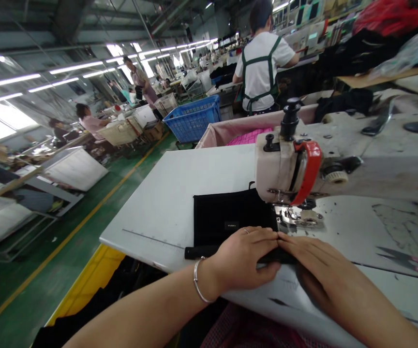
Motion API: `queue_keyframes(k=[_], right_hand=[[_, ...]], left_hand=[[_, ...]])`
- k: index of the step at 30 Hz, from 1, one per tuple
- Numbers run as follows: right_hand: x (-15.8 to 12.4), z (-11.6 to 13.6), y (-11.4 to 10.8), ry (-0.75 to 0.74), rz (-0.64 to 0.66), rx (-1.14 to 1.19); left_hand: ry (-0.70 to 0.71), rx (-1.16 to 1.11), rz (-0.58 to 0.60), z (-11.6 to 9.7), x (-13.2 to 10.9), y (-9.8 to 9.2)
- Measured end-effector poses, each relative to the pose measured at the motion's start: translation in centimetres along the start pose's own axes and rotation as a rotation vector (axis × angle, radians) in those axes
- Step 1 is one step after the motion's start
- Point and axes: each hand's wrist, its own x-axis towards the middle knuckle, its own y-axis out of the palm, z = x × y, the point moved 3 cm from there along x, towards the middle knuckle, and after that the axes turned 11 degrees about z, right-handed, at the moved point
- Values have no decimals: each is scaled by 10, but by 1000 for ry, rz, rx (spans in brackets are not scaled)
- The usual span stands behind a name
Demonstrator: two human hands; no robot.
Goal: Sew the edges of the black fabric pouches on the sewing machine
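A black fabric piece with a small label lies flat on the white sewing table, its near edge folded or rolled into a thick strip. My left hand closes on that strip, with the fingers on top and the thumb on the near side. Fingers together, my right hand presses on the strip's right end, its fingertips meeting the left ones; its thumb is hidden. Just beyond the hands, the sewing machine's presser foot stands at the fabric's right edge. The needle is hard to make out.
The sewing machine fills the right side, with scissors on the table in front of it. A pink-lined bin and a blue basket stand behind. Another person works with their back turned.
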Motion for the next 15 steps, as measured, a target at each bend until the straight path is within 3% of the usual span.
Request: queue_keyframes(k=[9,15], right_hand=[[5,-1,1,38,-42,-52],[8,-16,-2,-92,-176,-164]], left_hand=[[54,10,3,27,21,-5],[47,48,40,29,23,-5]])
